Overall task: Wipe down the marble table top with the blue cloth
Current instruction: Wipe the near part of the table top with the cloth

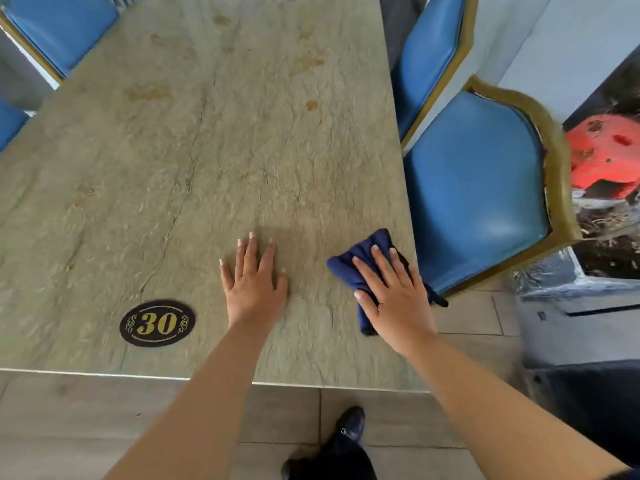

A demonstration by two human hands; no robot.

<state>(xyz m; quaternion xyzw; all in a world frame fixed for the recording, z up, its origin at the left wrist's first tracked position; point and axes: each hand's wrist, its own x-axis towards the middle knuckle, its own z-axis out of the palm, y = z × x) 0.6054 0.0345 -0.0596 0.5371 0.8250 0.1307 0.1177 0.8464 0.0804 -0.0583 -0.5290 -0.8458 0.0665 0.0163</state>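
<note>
**Table 30: hands, cloth, surroundings**

While your right hand (394, 292) lies flat with straight fingers on the blue cloth (360, 258), it presses the cloth to the marble table top (207, 150) without curling round it. The cloth is folded and sits at the table's near right corner, one tail hanging over the right edge. Your left hand (252, 282) rests palm down on bare marble just beside it, fingers spread and holding nothing.

- Oval number plaque (157, 323), dark with gold "30": on the table, near the front edge, left of your left hand.
- Brownish stains (308, 62): scattered over the far half of the top.
- Blue padded chair (485, 188), gold frame: just beside the table's right edge.
- Black shoe (349, 424): on the tiled floor below the front edge.
</note>
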